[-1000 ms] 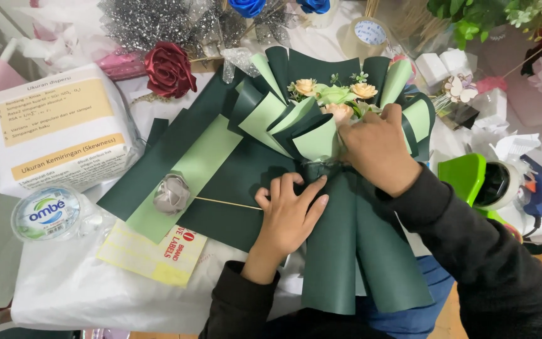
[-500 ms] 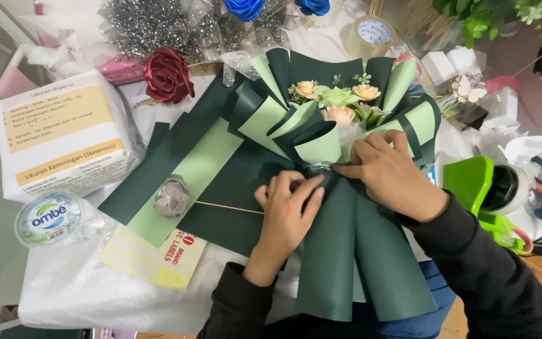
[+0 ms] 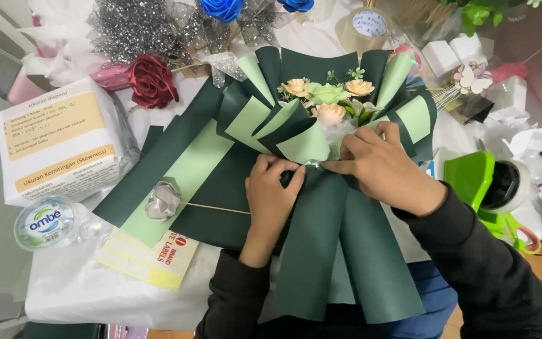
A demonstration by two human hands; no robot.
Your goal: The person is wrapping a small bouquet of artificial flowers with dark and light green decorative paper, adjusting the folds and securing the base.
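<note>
We are pinching a dark and pale green paper bouquet [image 3: 327, 188] at its waist on the table: left hand [image 3: 275, 191] gripping the folds, right hand [image 3: 381, 166] pressing the wrap to keep it gathered, white labelled package [image 3: 64, 147] lying left, yellow label sheet [image 3: 148, 260] below

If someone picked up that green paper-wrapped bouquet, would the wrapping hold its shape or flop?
The bouquet wrapping probably holds shape: its folded sheets stand in crisp points. It looks light, being paper around small flowers. It may crease easily, and both the left hand and right hand pinch it at the waist.
</note>
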